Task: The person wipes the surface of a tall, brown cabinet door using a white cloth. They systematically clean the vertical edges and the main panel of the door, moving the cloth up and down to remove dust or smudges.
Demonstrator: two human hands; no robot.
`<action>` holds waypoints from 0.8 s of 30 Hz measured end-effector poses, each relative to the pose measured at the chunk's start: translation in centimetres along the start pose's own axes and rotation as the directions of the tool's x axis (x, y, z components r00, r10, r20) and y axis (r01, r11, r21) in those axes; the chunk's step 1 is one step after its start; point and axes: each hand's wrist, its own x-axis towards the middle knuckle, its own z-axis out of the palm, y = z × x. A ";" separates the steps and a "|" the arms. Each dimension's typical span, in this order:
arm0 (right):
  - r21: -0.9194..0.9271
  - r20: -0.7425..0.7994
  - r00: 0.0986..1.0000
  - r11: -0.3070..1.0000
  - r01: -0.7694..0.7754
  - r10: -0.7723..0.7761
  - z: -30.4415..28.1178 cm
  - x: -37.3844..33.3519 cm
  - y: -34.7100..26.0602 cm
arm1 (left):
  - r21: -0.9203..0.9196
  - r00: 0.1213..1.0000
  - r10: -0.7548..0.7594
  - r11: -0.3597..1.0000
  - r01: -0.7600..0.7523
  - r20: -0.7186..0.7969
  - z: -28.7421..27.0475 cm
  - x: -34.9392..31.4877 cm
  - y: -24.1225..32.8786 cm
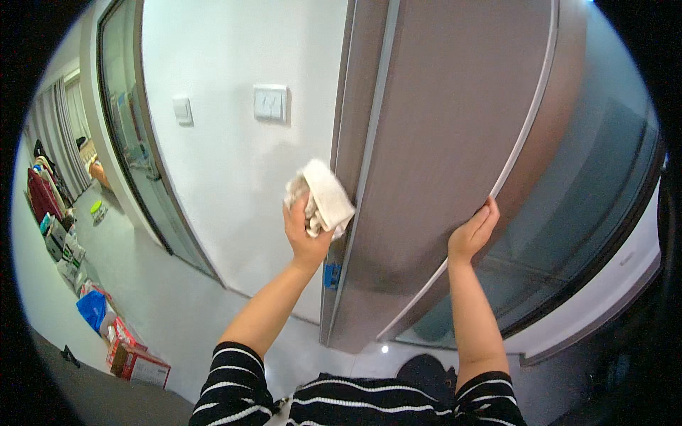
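My left hand (307, 238) is closed around a bunched cream cloth (328, 202), holding it against or just beside the brown door frame (343, 149). Part of the cloth is folded into a flat band on top, while the rest is crumpled in my palm. To the right, my right hand (474, 231) grips the edge of a brown door (455, 106) at its pale trim strip (527, 131). Its fingers bend over that edge, and their tips are partly hidden. A small blue piece (332, 275) sits on the frame below my left hand.
Two white switches, one wide (271, 104) and one small (182, 111), are on the white wall. A dark-framed glass door (135, 121) stands left. Boxes (138, 366) and a blue bag (91, 309) line the floor at far left. Dark glass (568, 206) curves along the right.
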 end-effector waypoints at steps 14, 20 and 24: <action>0.086 0.033 0.998 0.995 0.051 -0.054 0.4 -0.5 0.2 | 0.310 0.966 0.242 0.929 -0.203 -0.092 11.6 39.6 14.9; 0.022 0.026 1.000 1.000 0.009 -0.009 -1.0 0.2 1.0 | 0.252 0.884 0.460 0.868 -0.428 -0.084 11.5 22.2 8.6; 0.062 0.016 1.000 0.998 0.011 -0.012 -0.4 0.1 0.6 | 0.261 0.947 0.280 0.913 -0.313 0.157 5.7 4.5 5.6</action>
